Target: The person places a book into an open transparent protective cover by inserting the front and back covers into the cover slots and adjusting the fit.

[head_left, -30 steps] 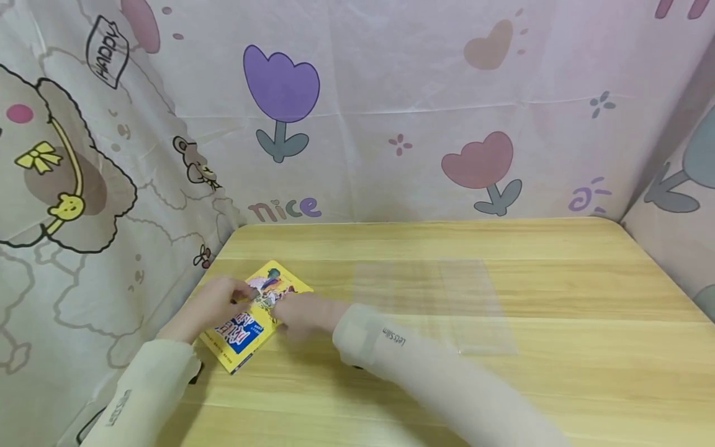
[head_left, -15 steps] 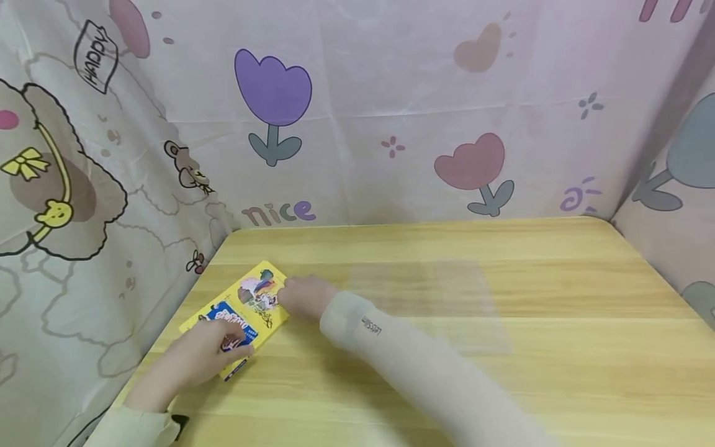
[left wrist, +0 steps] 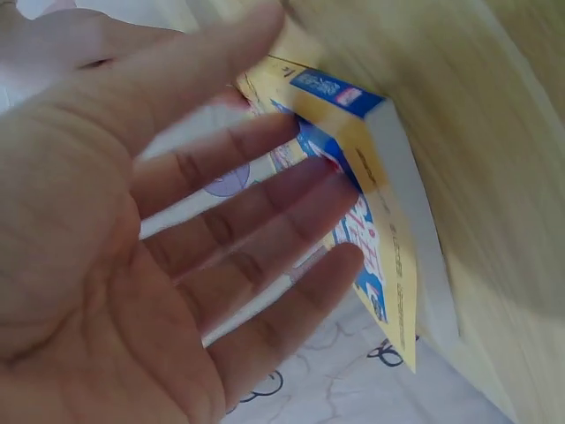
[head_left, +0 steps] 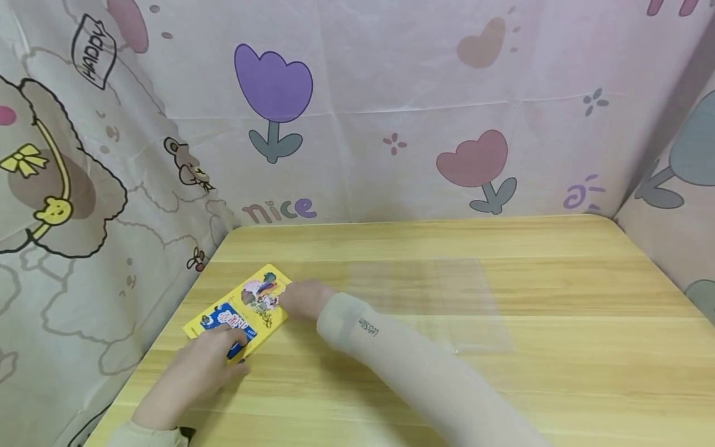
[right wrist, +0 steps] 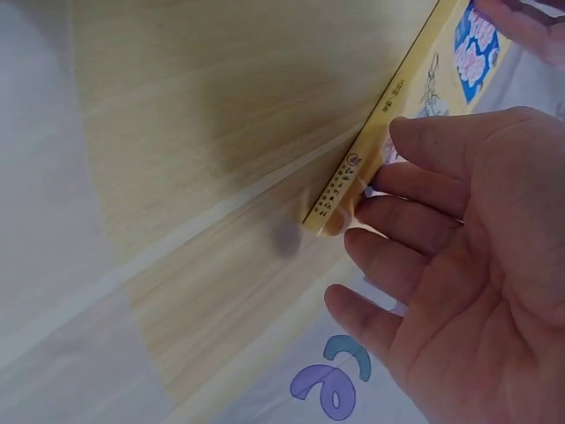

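Note:
A thick yellow paperback book with a blue title panel and a colourful picture lies slanted at the table's left. My left hand is at its near end. In the left wrist view the fingers stretch over the blue panel of the cover, and the white page block shows beyond it. My right hand is at the book's right edge. The right wrist view has the thumb at the spine's edge and the loosely bent fingers around the far corner.
A clear plastic sheet lies flat on the wooden table, right of the book. A printed cloth hangs behind the table and along both sides.
My left hand has moved from the book's middle toward its near end. My right hand has shifted from over the cover to the right edge, and the book has turned and slid slightly left.

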`<state>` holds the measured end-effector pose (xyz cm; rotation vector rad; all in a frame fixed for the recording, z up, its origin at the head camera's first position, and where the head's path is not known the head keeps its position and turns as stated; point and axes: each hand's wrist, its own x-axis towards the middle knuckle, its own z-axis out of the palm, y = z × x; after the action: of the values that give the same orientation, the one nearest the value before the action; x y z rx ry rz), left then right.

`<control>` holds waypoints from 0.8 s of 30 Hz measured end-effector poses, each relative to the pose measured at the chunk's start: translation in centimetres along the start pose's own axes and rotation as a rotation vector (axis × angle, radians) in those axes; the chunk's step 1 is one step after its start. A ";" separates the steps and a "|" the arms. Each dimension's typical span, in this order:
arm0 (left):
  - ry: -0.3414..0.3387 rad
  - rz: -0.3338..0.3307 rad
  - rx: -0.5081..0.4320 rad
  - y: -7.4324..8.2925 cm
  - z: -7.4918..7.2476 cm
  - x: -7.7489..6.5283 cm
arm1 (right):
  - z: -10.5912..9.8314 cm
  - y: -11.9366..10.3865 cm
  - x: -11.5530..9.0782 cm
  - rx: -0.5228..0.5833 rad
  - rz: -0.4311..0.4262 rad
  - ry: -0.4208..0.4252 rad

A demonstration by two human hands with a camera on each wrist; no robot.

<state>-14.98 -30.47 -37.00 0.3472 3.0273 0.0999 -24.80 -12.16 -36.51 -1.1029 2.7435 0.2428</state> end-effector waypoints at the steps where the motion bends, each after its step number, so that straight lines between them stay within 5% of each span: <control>1: -0.003 -0.020 0.002 -0.1 0.0 0.1 | 0.0 -0.1 0.0 0.002 0.003 -0.008; 5: -0.007 -0.074 -0.012 -0.6 -0.2 0.3 | -0.3 -0.4 -0.1 -0.006 -0.002 -0.027; 24: 0.016 -0.068 -0.029 -5.7 -0.9 1.7 | -0.8 -3.5 -1.9 -0.021 -0.174 0.135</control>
<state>-18.00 -35.64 -36.69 0.2417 3.0465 0.1428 -21.05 -13.57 -35.65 -1.4029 2.7427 0.1795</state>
